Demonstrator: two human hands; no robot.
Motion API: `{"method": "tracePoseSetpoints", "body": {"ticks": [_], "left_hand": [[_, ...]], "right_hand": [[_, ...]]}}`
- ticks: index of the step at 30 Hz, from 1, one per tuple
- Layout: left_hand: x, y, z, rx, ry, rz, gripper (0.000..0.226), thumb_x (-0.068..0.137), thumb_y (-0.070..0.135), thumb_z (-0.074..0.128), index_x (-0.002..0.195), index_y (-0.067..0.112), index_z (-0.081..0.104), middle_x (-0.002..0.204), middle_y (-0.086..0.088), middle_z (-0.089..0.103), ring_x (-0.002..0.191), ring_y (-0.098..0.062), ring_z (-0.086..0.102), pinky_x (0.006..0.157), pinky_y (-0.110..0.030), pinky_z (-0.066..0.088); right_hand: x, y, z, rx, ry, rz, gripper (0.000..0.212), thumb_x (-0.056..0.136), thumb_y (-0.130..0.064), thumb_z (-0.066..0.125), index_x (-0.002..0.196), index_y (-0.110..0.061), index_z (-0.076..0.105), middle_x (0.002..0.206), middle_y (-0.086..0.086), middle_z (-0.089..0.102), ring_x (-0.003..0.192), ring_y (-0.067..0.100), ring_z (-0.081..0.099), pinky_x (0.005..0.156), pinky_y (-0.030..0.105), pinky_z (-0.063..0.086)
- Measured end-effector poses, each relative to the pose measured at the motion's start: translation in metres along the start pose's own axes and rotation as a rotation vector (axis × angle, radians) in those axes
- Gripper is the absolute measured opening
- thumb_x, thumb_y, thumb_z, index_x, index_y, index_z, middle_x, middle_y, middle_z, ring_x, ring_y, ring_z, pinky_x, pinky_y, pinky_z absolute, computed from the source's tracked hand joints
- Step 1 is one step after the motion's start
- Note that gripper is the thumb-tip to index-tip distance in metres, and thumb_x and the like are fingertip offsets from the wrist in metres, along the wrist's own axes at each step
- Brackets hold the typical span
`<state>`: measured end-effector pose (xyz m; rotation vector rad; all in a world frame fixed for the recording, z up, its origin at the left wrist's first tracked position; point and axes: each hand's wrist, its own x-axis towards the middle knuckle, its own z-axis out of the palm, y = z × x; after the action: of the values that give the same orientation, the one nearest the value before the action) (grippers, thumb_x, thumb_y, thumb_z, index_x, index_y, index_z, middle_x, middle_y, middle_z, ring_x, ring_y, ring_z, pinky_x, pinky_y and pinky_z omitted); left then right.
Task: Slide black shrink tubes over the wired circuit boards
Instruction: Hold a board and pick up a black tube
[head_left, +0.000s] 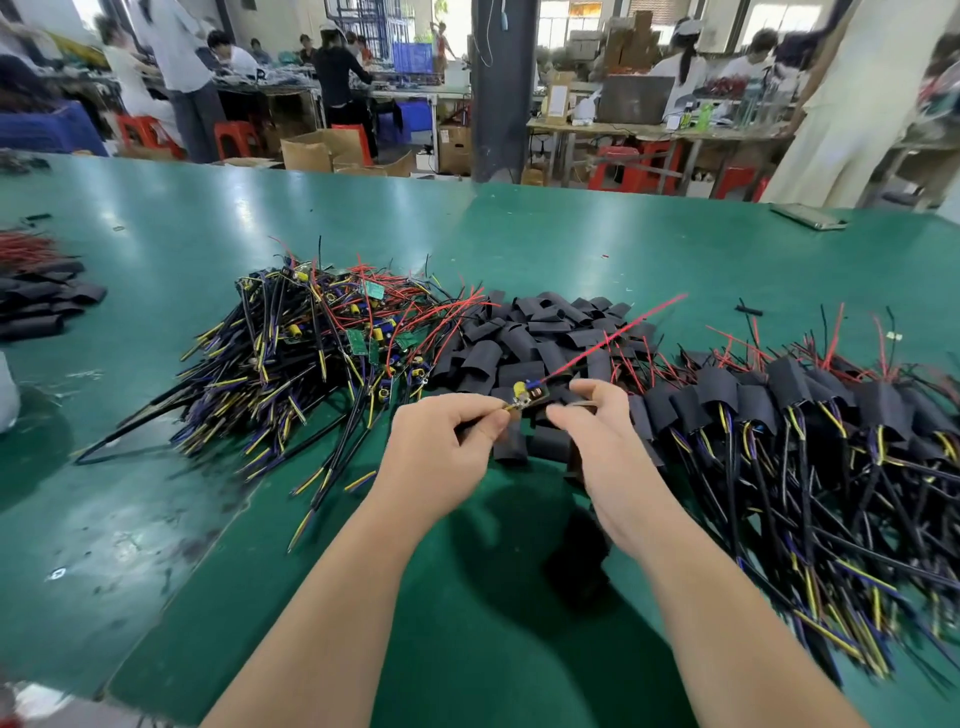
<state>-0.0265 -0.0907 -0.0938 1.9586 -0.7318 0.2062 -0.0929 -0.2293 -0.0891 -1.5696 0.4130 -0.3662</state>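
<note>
One wired circuit board (527, 394), yellow capacitor and thin red lead, pinched between left hand (441, 447) fingertips above smooth green table (130, 338). Right hand (597, 436) curled beside it; hold unclear. Behind, three heaps: bare wired boards (322, 338), flattened black shrink tubes (519, 338), sleeved boards (779, 405).

Red wire (623, 332) motion-blurred, white object (6, 395) cut off left

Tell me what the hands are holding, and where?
The left hand pinches a wired circuit board at its near end. Whether the right hand grips anything cannot be told.
</note>
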Motion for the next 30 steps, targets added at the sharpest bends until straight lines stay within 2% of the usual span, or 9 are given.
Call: {"method": "tracePoseSetpoints", "body": {"ticks": [3,7,9,13,18,20,23,25,30], "left_hand": [[0.002,-0.002,-0.005,-0.016,0.124,0.006,0.012,0.085,0.013,0.068,0.087,0.02,0.077,0.072,0.015,0.069,0.065,-0.01,0.063,0.062,-0.022,0.049],[0.004,-0.005,-0.008,-0.056,0.157,0.035,0.02,0.085,0.002,0.067,0.09,0.019,0.076,0.075,0.018,0.067,0.071,0.003,0.062,0.066,-0.008,0.044],[0.004,-0.005,-0.009,-0.025,0.161,0.087,0.016,0.088,0.005,0.064,0.091,0.017,0.075,0.075,0.02,0.066,0.07,0.004,0.06,0.065,-0.009,0.043],[0.005,-0.006,-0.013,0.105,0.157,0.147,0.018,0.09,0.02,0.055,0.086,0.018,0.073,0.062,0.018,0.058,0.051,0.004,0.047,0.06,-0.032,0.035],[0.002,-0.005,-0.018,0.244,0.159,0.087,0.026,0.091,0.02,0.045,0.067,0.023,0.054,0.045,0.005,0.044,0.043,-0.016,0.033,0.065,-0.033,0.031],[0.003,-0.008,-0.02,0.259,0.141,0.012,0.032,0.094,0.019,0.046,0.062,0.015,0.044,0.044,-0.002,0.036,0.046,-0.025,0.032,0.059,-0.029,0.028],[0.006,-0.01,-0.023,0.214,0.117,-0.067,0.036,0.087,0.029,0.043,0.057,0.014,0.03,0.045,0.0,0.029,0.047,-0.017,0.025,0.047,-0.023,0.02],[0.007,-0.01,-0.024,0.205,0.105,-0.077,0.032,0.081,0.033,0.039,0.055,0.018,0.025,0.046,0.001,0.027,0.048,-0.016,0.023,0.047,-0.026,0.018],[0.006,-0.009,-0.023,0.189,0.088,-0.092,0.025,0.078,0.032,0.034,0.056,0.023,0.028,0.049,0.002,0.025,0.053,-0.016,0.02,0.052,-0.032,0.022]], "right_hand": [[-0.001,0.003,-0.008,-0.437,0.059,-0.101,0.036,0.094,-0.012,0.05,0.128,-0.022,0.043,0.115,0.003,0.037,0.085,0.007,0.046,0.065,0.008,0.033],[-0.003,0.002,-0.013,-0.561,0.153,-0.307,0.053,0.097,-0.011,0.047,0.146,0.001,0.03,0.105,0.008,0.041,0.092,0.023,0.041,0.094,0.022,0.031],[-0.001,0.0,-0.015,-0.546,0.164,-0.318,0.072,0.099,-0.015,0.045,0.153,-0.01,-0.003,0.124,0.007,0.041,0.111,0.025,0.032,0.095,0.021,0.02],[0.002,0.007,-0.019,-0.711,0.231,-0.294,0.079,0.099,-0.024,0.044,0.152,-0.013,-0.013,0.092,-0.011,0.046,0.09,0.021,0.033,0.08,0.03,0.02],[0.011,0.006,-0.03,-0.438,0.168,-0.169,0.055,0.098,-0.017,0.047,0.149,-0.014,0.028,0.12,-0.006,0.047,0.11,0.014,0.039,0.087,0.017,0.024],[0.013,0.004,-0.031,-0.195,0.161,-0.068,0.052,0.097,-0.014,0.05,0.147,-0.015,0.036,0.117,-0.007,0.05,0.098,0.005,0.049,0.082,0.012,0.031],[0.017,-0.002,-0.033,0.419,0.224,0.083,0.047,0.097,-0.006,0.05,0.143,-0.013,0.041,0.091,-0.001,0.058,0.069,0.006,0.058,0.076,0.019,0.042],[0.018,-0.007,-0.037,0.686,0.247,0.128,0.038,0.1,-0.008,0.046,0.138,-0.008,0.042,0.092,0.009,0.063,0.067,0.011,0.063,0.07,0.022,0.05],[0.016,-0.004,-0.043,0.579,0.227,0.197,0.018,0.103,-0.029,0.041,0.106,-0.02,0.056,0.091,0.005,0.075,0.064,0.019,0.044,0.053,0.027,0.034]]}}
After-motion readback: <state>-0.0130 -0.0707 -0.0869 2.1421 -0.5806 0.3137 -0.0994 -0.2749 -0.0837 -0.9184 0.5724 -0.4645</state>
